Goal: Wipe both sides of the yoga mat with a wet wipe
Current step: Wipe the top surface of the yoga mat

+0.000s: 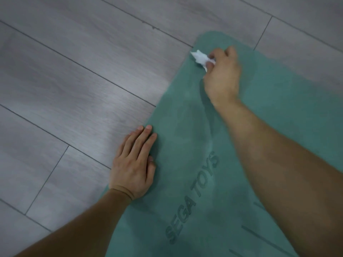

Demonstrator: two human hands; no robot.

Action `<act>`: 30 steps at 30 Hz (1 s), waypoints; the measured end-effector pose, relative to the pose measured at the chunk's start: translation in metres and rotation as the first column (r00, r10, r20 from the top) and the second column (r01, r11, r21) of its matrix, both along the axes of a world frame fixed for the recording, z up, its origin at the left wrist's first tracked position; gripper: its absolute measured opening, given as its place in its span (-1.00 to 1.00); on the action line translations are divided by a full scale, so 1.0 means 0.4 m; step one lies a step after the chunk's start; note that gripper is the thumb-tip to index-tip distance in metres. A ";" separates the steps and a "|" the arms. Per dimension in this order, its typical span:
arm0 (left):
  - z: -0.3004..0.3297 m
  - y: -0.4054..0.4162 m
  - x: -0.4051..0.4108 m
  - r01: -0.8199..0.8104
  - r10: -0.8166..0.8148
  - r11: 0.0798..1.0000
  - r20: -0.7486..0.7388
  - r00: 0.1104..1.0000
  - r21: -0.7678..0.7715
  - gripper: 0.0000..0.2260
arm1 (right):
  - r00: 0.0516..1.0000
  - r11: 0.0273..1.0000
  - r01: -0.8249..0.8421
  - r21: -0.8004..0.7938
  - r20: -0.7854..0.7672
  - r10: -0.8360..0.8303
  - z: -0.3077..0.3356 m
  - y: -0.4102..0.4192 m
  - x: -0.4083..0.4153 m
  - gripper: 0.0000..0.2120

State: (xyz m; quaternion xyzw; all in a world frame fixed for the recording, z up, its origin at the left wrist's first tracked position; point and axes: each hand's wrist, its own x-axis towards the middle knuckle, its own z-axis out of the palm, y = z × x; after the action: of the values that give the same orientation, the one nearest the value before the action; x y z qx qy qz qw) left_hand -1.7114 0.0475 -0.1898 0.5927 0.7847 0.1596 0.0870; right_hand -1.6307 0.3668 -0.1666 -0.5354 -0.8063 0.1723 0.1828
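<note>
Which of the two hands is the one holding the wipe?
The right hand, far up the green yoga mat near its corner, pinches the crumpled white wet wipe. The left hand lies flat on the mat's edge, holding nothing.

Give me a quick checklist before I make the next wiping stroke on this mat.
1. Wet wipe in the right hand: ok, pinched in its grip.
2. Wipe on the yoga mat: ok, near the far corner.
3. Left hand steadying the mat: ok, flat on its left edge.
4. Mat flat on the floor: ok where visible.
5. Wipe still damp: cannot tell.
6. Underside wiped: cannot tell.
</note>
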 end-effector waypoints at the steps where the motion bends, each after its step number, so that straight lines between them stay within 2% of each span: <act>1: 0.000 -0.001 0.000 0.003 -0.003 1.000 -0.001 1.000 -0.007 -0.45 | 0.998 0.999 -0.040 -0.007 -0.043 0.040 0.002 -0.061 -0.018 -0.82; 2: -0.002 -0.002 -0.001 0.006 -0.006 1.000 -0.004 1.000 -0.013 -0.45 | 0.974 0.976 -0.218 0.006 -0.066 0.218 0.000 -0.146 -0.027 -0.83; 3: -0.003 -0.003 -0.001 0.003 -0.003 1.000 -0.008 1.000 -0.019 -0.45 | 0.873 0.874 -0.485 -0.014 -0.065 0.483 0.001 -0.242 -0.014 -0.85; 4: -0.002 -0.004 0.000 -0.004 0.004 1.000 -0.014 1.000 -0.023 -0.45 | 0.722 0.721 -0.692 -0.038 -0.011 0.692 -0.004 -0.305 0.013 -0.85; 5: -0.002 -0.005 0.000 -0.008 0.007 1.000 -0.020 1.000 -0.024 -0.46 | 0.612 0.613 -0.789 -0.053 0.029 0.790 0.004 -0.302 0.032 -0.83; 6: -0.001 -0.003 0.000 -0.004 0.004 1.000 -0.019 1.000 -0.020 -0.46 | 0.593 0.595 -0.804 -0.026 0.041 0.804 0.007 -0.249 0.038 -0.82; 7: 0.000 -0.001 -0.001 0.002 -0.002 1.000 -0.015 1.000 -0.017 -0.47 | 0.694 0.694 -0.720 0.018 0.066 0.717 0.016 -0.169 0.029 -0.82; 9: 0.001 0.000 -0.002 0.005 -0.005 1.000 -0.007 1.000 -0.011 -0.47 | 0.947 0.946 -0.314 0.076 0.090 0.308 0.031 -0.009 0.005 -0.79; 10: 0.002 0.000 -0.002 0.006 -0.006 1.000 -0.004 1.000 -0.010 -0.47 | 0.990 0.992 -0.123 0.030 0.072 0.121 0.027 0.022 -0.003 -0.76; 11: 0.002 0.001 -0.001 0.011 -0.011 1.000 0.000 1.000 -0.012 -0.47 | 0.998 0.999 -0.046 0.002 0.031 0.046 0.020 -0.006 -0.005 -0.76; 12: 0.002 0.001 0.000 0.016 -0.016 1.000 0.001 1.000 -0.015 -0.47 | 0.993 0.993 -0.117 -0.010 -0.011 0.117 0.023 -0.078 -0.017 -0.79; 13: 0.002 0.000 0.000 0.016 -0.016 1.000 -0.004 1.000 -0.017 -0.47 | 0.950 0.951 -0.308 -0.023 -0.054 0.307 0.021 -0.173 -0.024 -0.82; 14: 0.003 -0.002 -0.001 0.013 -0.013 1.000 -0.013 1.000 -0.019 -0.47 | 0.829 0.830 -0.556 -0.032 -0.091 0.552 0.016 -0.262 -0.007 -0.85; 15: 0.003 -0.003 -0.002 0.009 -0.010 1.000 -0.020 1.000 -0.020 -0.47 | 0.675 0.675 -0.737 -0.032 -0.076 0.734 0.011 -0.295 0.016 -0.86; 16: 0.003 -0.003 -0.002 0.009 -0.010 1.000 -0.022 1.000 -0.021 -0.47 | 0.583 0.582 -0.812 -0.033 -0.037 0.811 0.017 -0.267 0.031 -0.83; 17: 0.002 -0.002 0.000 0.012 -0.013 1.000 -0.018 1.000 -0.021 -0.47 | 0.594 0.594 -0.805 -0.005 0.016 0.804 0.014 -0.197 0.035 -0.81; 18: 0.001 -0.001 0.000 0.016 -0.017 1.000 -0.016 1.000 -0.019 -0.46 | 0.705 0.705 -0.709 0.032 0.074 0.706 0.020 -0.109 0.028 -0.80; 19: 0.001 -0.001 0.000 0.017 -0.017 1.000 -0.016 1.000 -0.015 -0.46 | 0.853 0.851 -0.520 0.071 0.090 0.514 0.021 -0.024 0.020 -0.79; 20: 0.002 -0.001 -0.001 0.016 -0.016 1.000 -0.017 1.000 -0.011 -0.46 | 0.953 0.953 -0.300 0.049 0.043 0.299 0.027 0.020 0.011 -0.77; 21: 0.002 -0.001 -0.001 0.021 -0.021 1.000 -0.019 1.000 -0.009 -0.46 | 0.990 0.990 -0.139 0.014 0.011 0.139 0.023 0.014 0.003 -0.76; 22: 0.002 -0.001 0.000 0.038 -0.039 0.999 -0.021 0.999 -0.005 -0.46 | 0.990 0.990 -0.139 0.009 -0.024 0.139 0.024 -0.044 -0.011 -0.77; 23: 0.002 0.000 0.001 0.071 -0.071 0.997 -0.023 0.997 0.001 -0.46 | 0.952 0.954 -0.300 0.016 -0.051 0.301 0.022 -0.127 -0.027 -0.79; 24: 0.002 -0.002 0.002 0.111 -0.111 0.994 -0.028 0.993 0.004 -0.47 | 0.835 0.837 -0.546 0.013 -0.069 0.546 0.020 -0.209 -0.022 -0.81; 25: 0.002 -0.003 0.000 0.149 -0.149 0.989 -0.032 0.988 0.003 -0.47 | 0.673 0.673 -0.739 -0.010 -0.054 0.738 0.015 -0.250 -0.008 -0.82; 26: 0.000 -0.004 -0.001 0.178 -0.177 0.984 -0.030 0.984 0.002 -0.47 | 0.571 0.571 -0.821 -0.028 -0.022 0.820 0.024 -0.234 0.000 -0.82; 27: -0.001 -0.004 -0.002 0.190 -0.190 0.982 -0.023 0.981 0.003 -0.47 | 0.588 0.588 -0.809 -0.018 0.013 0.809 0.024 -0.173 0.001 -0.81; 28: -0.002 -0.002 -0.004 0.191 -0.191 0.982 -0.016 0.982 0.006 -0.46 | 0.719 0.719 -0.694 0.011 0.043 0.694 0.028 -0.094 -0.008 -0.80; 29: -0.002 -0.001 -0.005 0.186 -0.186 0.982 -0.010 0.982 0.009 -0.46 | 0.870 0.869 -0.493 0.041 0.056 0.490 0.029 -0.013 -0.016 -0.77; 30: 0.000 0.001 -0.006 0.182 -0.182 0.983 -0.007 0.983 0.009 -0.45 | 0.961 0.961 -0.276 0.027 0.015 0.275 0.033 0.039 -0.021 -0.75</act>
State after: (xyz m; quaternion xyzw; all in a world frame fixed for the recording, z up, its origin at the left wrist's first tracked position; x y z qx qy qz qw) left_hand -1.7137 0.0478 -0.1898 0.6629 0.7266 0.1530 0.0959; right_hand -1.6391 0.3825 -0.1533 -0.4163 -0.8764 0.1817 0.1604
